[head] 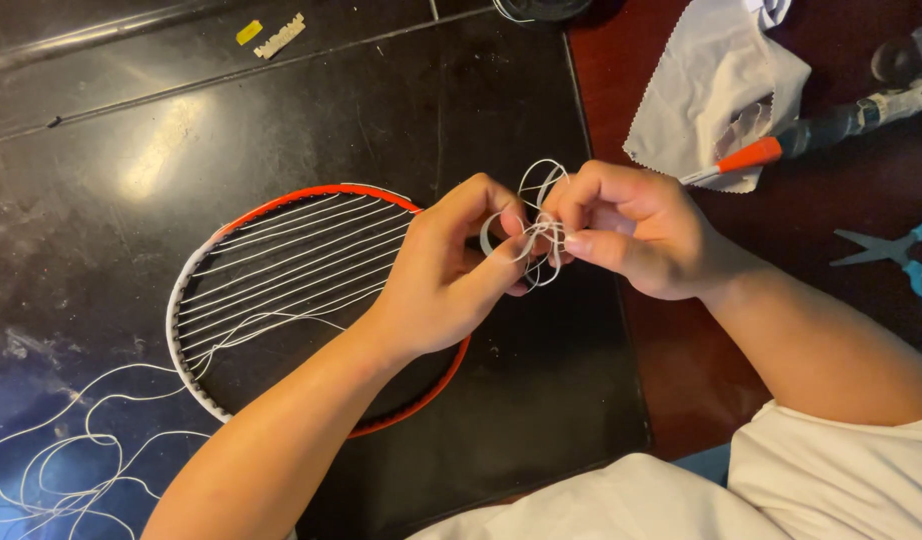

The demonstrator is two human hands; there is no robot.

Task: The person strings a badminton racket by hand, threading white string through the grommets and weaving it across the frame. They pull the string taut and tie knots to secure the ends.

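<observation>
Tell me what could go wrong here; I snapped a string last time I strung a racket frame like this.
1. Both hands, left hand and right hand, pinch a tangle of white string loops; pulling might tighten it into a knot or kink it.
2. Loose string lies coiled on the black surface beside the racket frame; it could snag.
3. The awl-like tool with an orange collar and blue scissors lie near the right forearm; a bump seems possible.

Counter: my dark reddish-brown wooden counter (681, 380) fills the right of the frame.
Mat: a scuffed black mat (131, 130) covers the left and centre.
Light: a soft glare (161, 150) sits on it, upper left.
Seam: a pale line runs diagonally across the top.
</observation>
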